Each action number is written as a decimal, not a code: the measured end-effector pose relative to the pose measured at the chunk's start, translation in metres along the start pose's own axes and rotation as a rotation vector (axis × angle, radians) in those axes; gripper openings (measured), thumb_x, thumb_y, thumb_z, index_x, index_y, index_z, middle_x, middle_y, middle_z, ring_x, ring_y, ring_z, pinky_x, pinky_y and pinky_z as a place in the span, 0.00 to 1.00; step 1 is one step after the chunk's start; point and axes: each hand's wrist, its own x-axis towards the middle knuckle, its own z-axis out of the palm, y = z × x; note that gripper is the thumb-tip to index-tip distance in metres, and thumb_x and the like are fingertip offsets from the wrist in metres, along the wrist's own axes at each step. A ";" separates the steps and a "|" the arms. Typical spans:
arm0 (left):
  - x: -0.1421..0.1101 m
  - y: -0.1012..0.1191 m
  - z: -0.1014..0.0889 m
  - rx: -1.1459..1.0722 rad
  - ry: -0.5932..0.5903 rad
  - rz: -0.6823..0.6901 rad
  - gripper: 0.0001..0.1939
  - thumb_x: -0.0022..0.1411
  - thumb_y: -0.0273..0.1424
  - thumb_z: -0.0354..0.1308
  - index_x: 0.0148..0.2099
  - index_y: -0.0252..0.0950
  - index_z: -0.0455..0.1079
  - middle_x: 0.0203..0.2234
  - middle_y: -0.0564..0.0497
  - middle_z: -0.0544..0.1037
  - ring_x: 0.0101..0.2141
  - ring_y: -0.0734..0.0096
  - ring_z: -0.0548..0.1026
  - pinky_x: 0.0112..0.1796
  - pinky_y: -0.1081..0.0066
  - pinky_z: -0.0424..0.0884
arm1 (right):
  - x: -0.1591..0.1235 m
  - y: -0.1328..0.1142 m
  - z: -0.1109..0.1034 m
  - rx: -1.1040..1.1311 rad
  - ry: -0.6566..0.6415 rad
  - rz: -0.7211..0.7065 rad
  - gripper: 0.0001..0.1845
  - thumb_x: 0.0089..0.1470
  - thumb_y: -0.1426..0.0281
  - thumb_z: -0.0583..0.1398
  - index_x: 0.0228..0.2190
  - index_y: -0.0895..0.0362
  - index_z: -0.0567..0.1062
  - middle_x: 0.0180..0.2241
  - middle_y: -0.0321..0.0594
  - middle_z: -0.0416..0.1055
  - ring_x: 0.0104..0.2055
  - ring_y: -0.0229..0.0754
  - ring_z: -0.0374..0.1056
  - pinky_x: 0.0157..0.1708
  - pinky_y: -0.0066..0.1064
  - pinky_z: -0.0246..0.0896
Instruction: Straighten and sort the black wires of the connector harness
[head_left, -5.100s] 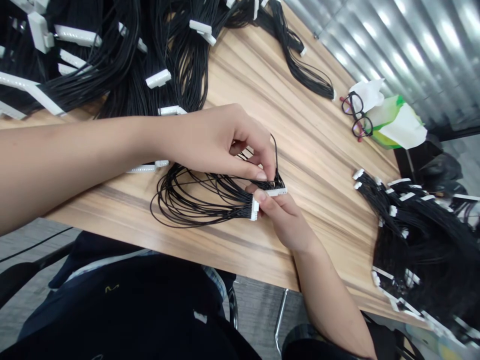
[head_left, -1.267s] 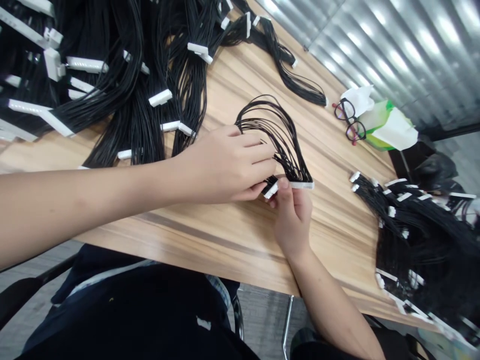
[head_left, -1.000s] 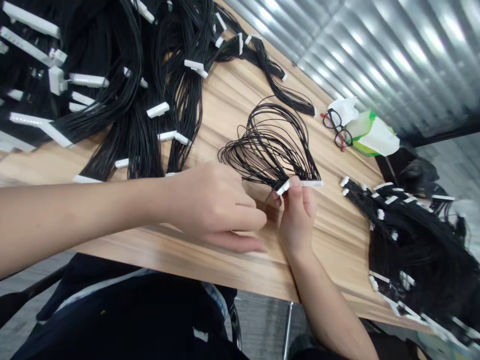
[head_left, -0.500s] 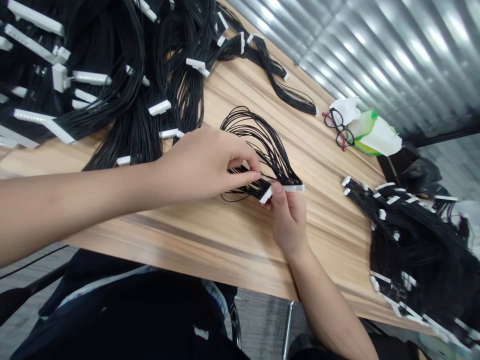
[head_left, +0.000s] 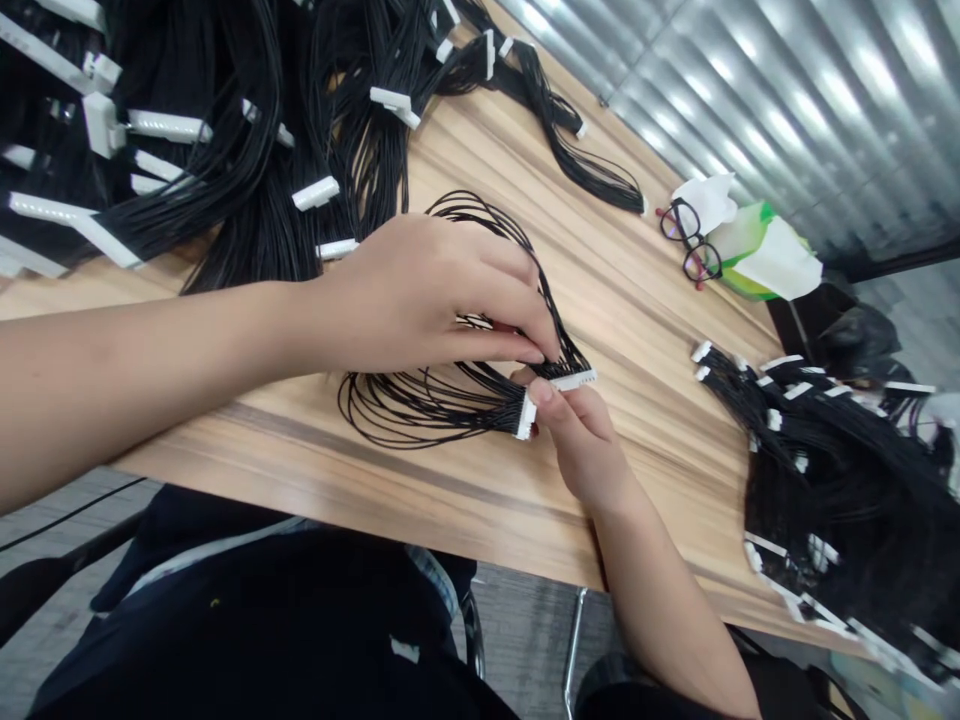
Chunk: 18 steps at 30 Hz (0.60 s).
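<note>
A wire harness of thin black wires [head_left: 442, 415] with white connectors loops above the table between my hands. My right hand [head_left: 581, 425] pinches it at the connectors, thumb on top. One white connector [head_left: 526, 414] points down toward the table's front edge; the other white connector [head_left: 576, 380] sticks out to the right. My left hand [head_left: 442, 300] reaches across from the left, its thumb and fingertips closed on the wires just beside the right-hand connector. Its palm covers part of the wire loops.
Piled black harnesses [head_left: 247, 130] with white connectors cover the table's [head_left: 480, 500] left back. Another heap of harnesses [head_left: 847, 490] lies at the right. Glasses [head_left: 691, 240] and a green-white tissue pack [head_left: 772, 255] sit near the back edge, before a corrugated metallic panel [head_left: 750, 90].
My left hand has moved right along the wires to the connector. The wire loops now spread lower left, and the front connector has turned more upright. The view has shifted slightly.
</note>
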 end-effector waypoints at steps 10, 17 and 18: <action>-0.003 0.000 0.015 -0.142 0.054 -0.018 0.08 0.70 0.35 0.62 0.40 0.45 0.83 0.35 0.55 0.85 0.38 0.76 0.82 0.36 0.75 0.72 | 0.000 0.006 0.001 0.001 0.014 0.064 0.27 0.65 0.48 0.57 0.23 0.53 0.71 0.21 0.31 0.61 0.24 0.35 0.55 0.28 0.31 0.55; 0.000 0.006 0.016 -0.192 0.041 -0.157 0.06 0.67 0.31 0.64 0.38 0.43 0.83 0.32 0.55 0.84 0.36 0.75 0.81 0.37 0.73 0.73 | -0.001 0.010 0.005 -0.073 0.068 0.079 0.28 0.64 0.47 0.57 0.22 0.53 0.68 0.21 0.31 0.60 0.24 0.35 0.55 0.25 0.30 0.56; 0.000 0.007 0.015 -0.187 0.026 -0.176 0.06 0.67 0.31 0.64 0.38 0.43 0.83 0.33 0.55 0.84 0.37 0.75 0.81 0.38 0.73 0.73 | -0.001 0.010 0.005 -0.075 0.071 0.071 0.27 0.64 0.47 0.57 0.22 0.53 0.68 0.21 0.31 0.61 0.23 0.35 0.55 0.25 0.30 0.57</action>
